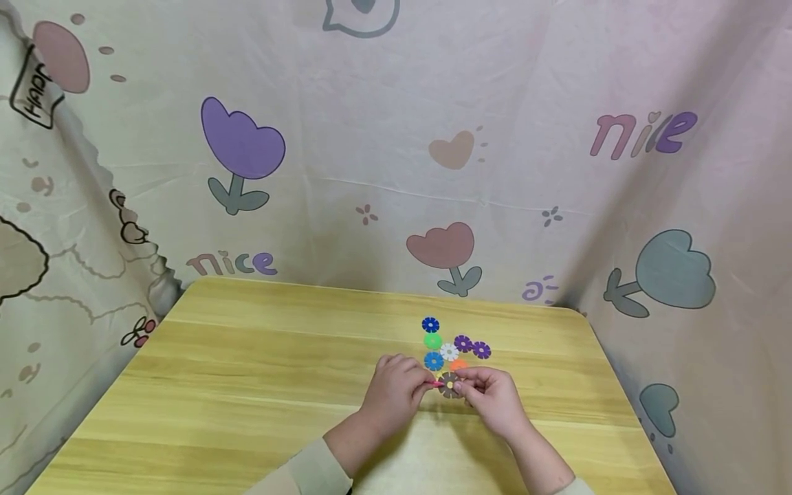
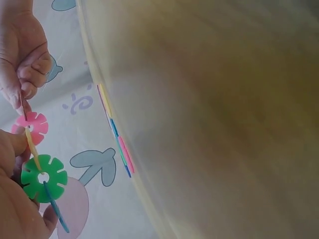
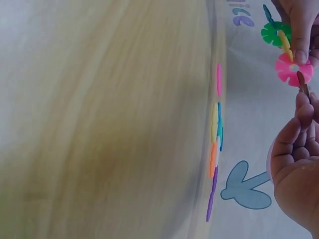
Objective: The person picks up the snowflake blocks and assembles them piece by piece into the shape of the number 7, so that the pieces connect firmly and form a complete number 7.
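Note:
Over the front part of the tabletop, my left hand [image 1: 396,393] pinches a pink notched interlocking disc [image 3: 285,70]. It is joined in a short chain with a yellow disc [image 3: 284,44], a green disc [image 2: 35,191] and a blue disc [image 2: 59,215]; the left hand hides most of these in the head view. Thumb and fingertips of my right hand [image 1: 496,400] pinch a brown disc [image 1: 446,393] by its edge. The brown disc meets the pink one edge-on at its rim; whether their slots are locked cannot be told.
Beyond the hands lie loose discs on the wooden table [image 1: 260,357]: dark blue [image 1: 430,320], light green [image 1: 432,341], blue [image 1: 430,363], white [image 1: 445,355], orange [image 1: 459,365] and two purple discs [image 1: 481,346]. A patterned cloth [image 1: 346,137] hangs behind the table.

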The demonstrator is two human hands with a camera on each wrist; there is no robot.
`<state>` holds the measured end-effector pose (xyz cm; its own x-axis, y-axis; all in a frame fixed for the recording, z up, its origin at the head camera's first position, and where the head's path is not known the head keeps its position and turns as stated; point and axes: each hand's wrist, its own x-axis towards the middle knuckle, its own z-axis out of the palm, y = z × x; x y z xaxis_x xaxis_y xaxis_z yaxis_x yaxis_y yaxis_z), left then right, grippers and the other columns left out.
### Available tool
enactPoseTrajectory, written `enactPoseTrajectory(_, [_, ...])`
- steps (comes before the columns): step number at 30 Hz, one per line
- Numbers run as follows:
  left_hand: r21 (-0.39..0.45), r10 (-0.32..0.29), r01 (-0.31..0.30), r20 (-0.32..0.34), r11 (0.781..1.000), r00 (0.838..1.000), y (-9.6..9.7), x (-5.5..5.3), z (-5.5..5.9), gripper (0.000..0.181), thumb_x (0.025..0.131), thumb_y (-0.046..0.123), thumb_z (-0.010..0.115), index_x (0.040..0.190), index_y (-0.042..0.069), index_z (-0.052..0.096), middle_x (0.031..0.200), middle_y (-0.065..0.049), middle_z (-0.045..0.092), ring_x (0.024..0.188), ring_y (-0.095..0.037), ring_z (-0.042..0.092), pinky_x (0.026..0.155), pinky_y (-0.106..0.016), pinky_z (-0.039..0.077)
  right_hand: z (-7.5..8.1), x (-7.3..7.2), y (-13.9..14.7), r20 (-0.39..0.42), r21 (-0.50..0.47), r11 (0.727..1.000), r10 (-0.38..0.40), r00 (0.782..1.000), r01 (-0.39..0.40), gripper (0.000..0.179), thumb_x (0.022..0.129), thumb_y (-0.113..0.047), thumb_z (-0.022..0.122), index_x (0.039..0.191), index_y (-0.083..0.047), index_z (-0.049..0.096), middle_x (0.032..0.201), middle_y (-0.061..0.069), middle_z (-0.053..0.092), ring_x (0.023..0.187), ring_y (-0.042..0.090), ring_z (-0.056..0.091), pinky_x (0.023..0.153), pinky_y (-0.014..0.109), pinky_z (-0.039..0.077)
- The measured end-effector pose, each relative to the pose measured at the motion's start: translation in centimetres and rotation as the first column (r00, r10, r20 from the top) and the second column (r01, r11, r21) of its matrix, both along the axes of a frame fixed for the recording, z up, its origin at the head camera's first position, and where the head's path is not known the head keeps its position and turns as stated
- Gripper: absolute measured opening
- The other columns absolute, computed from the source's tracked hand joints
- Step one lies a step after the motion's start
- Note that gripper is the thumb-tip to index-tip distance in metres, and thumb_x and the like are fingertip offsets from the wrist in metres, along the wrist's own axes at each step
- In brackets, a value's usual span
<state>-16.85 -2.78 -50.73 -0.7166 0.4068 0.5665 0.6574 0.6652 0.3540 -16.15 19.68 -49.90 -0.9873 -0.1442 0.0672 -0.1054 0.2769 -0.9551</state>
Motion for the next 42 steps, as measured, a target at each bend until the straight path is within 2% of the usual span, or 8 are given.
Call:
enactPoseTrajectory(7, [0.044, -0.008, 0.010, -0.039, 0.999, 0.999, 0.0, 0.1, 0.0, 0.003, 0.093, 0.021, 0.083, 0.091, 0.020, 0.080, 0.090, 0.009, 0.073, 0.088, -0.013, 0.065, 0.083, -0.036, 0.051, 0.3, 0.2, -0.4, 0.019, -0.030, 1.000, -0.005, 1.000, 0.006, 0.019, 0.093, 0.005, 0.075, 0.111, 0.010, 0.074, 0.095, 0.020, 0.078, 0.072, 0.018, 0.072, 0.062, 0.022, 0.057])
enactPoseTrajectory(15, [0.072, -0.018, 0.024, -0.082, 0.997, 0.996, 0.2, 0.4, 0.0, 0.006, 0.089, 0.020, 0.085, 0.087, 0.019, 0.080, 0.086, 0.009, 0.072, 0.082, -0.012, 0.064, 0.075, -0.031, 0.050, 0.1, 0.4, -0.5, -0.002, -0.027, 0.999, -0.020, 1.000, 0.020, 0.017, 0.090, 0.009, 0.076, 0.107, 0.011, 0.075, 0.093, 0.020, 0.077, 0.069, 0.017, 0.069, 0.062, 0.022, 0.057])
enactPoseTrajectory(22, [0.034, 0.013, -0.012, -0.048, 0.999, 0.999, 0.3, 0.7, 0.2, 0.005, 0.092, 0.024, 0.084, 0.089, 0.022, 0.081, 0.085, 0.011, 0.071, 0.084, -0.011, 0.065, 0.087, -0.041, 0.049, -0.1, 0.3, -0.5, -0.053, -0.003, 1.000, -0.010, 0.999, 0.009, 0.026, 0.089, 0.010, 0.077, 0.114, 0.010, 0.074, 0.083, 0.013, 0.072, 0.066, 0.008, 0.061, 0.059, 0.020, 0.053])
enactPoseTrajectory(26, [0.020, 0.048, -0.047, -0.039, 0.999, 0.998, 0.5, 0.6, 0.2, 0.005, 0.090, 0.026, 0.085, 0.089, 0.023, 0.081, 0.084, 0.012, 0.071, 0.084, -0.010, 0.065, 0.090, -0.043, 0.049, -0.2, 0.4, -0.8, 0.000, -0.066, 0.997, -0.024, 1.000, 0.024, 0.039, 0.086, 0.012, 0.077, 0.124, 0.013, 0.068, 0.083, 0.012, 0.069, 0.067, 0.010, 0.061, 0.059, 0.019, 0.051])
enactPoseTrajectory(28, [0.028, 0.054, -0.053, -0.040, 0.998, 0.998, 0.5, 0.6, 0.2, 0.006, 0.088, 0.024, 0.086, 0.088, 0.023, 0.080, 0.083, 0.012, 0.071, 0.082, -0.009, 0.065, 0.089, -0.043, 0.049, -0.2, 0.4, -1.0, 0.024, -0.094, 0.995, -0.028, 0.999, 0.030, 0.040, 0.087, 0.013, 0.075, 0.126, 0.014, 0.065, 0.083, 0.013, 0.069, 0.067, 0.011, 0.061, 0.060, 0.020, 0.053])
enactPoseTrajectory(32, [0.046, 0.012, -0.010, -0.033, 0.999, 0.999, 0.6, 0.6, 0.2, 0.011, 0.085, 0.023, 0.089, 0.088, 0.021, 0.079, 0.083, 0.013, 0.071, 0.080, -0.007, 0.063, 0.087, -0.042, 0.049, -0.1, 0.4, -1.3, 0.023, -0.124, 0.991, -0.053, 0.998, 0.055, 0.026, 0.091, 0.015, 0.069, 0.117, 0.013, 0.067, 0.084, 0.016, 0.070, 0.067, 0.015, 0.065, 0.063, 0.024, 0.058])
enactPoseTrajectory(37, [0.055, -0.077, 0.076, 0.006, 0.996, 0.997, 0.5, 0.8, 0.3, 0.013, 0.089, 0.030, 0.086, 0.089, 0.021, 0.077, 0.083, 0.014, 0.071, 0.080, -0.004, 0.061, 0.086, -0.040, 0.049, 0.2, 0.5, -1.2, -0.026, -0.118, 0.990, -0.078, 0.997, 0.074, 0.014, 0.093, 0.015, 0.066, 0.106, 0.012, 0.070, 0.083, 0.015, 0.071, 0.067, 0.014, 0.064, 0.063, 0.024, 0.058])
enactPoseTrajectory(42, [0.140, -0.049, 0.034, 0.103, 0.990, 0.993, 0.4, 0.9, 0.6, 0.012, 0.099, 0.030, 0.077, 0.097, 0.018, 0.077, 0.087, 0.012, 0.070, 0.081, -0.003, 0.061, 0.084, -0.037, 0.049, 0.5, 0.6, -1.1, -0.043, -0.103, 0.994, -0.026, 0.999, 0.021, 0.015, 0.095, 0.012, 0.066, 0.108, 0.013, 0.072, 0.083, 0.013, 0.071, 0.066, 0.010, 0.062, 0.061, 0.022, 0.056])
